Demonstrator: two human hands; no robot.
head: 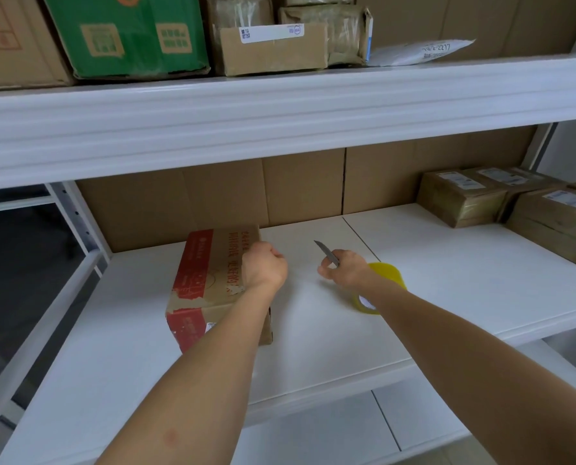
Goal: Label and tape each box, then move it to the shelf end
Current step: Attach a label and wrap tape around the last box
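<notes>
Box (212, 283), a brown corrugated carton with red printed panels and red lettering, lies on the white shelf (447, 283) at its left part, near the upright. It is an oblong block; its long axis runs from the front edge toward the cardboard backing (212, 196), leaning slightly right at the far end. Torn tape scraps and a small white label show near its front corner.

Parcels (514, 203), wrapped in glossy clear tape over brown card with white labels, are grouped at the shelf's right end, well apart from the box. On the upper shelf (279, 122) stand a green carton (125, 35), taped brown packages and a grey mailer.

Left hand (264, 266) is curled into a fist at the box's upper right edge; whether it grips anything I cannot tell. Right hand (345, 270) pinches a knife (326, 253), whose thin grey blade points up and to the left, away from the box. Behind that hand's wrist stands a yellow tape roll (385, 286), round and translucent, on edge on the shelf.
</notes>
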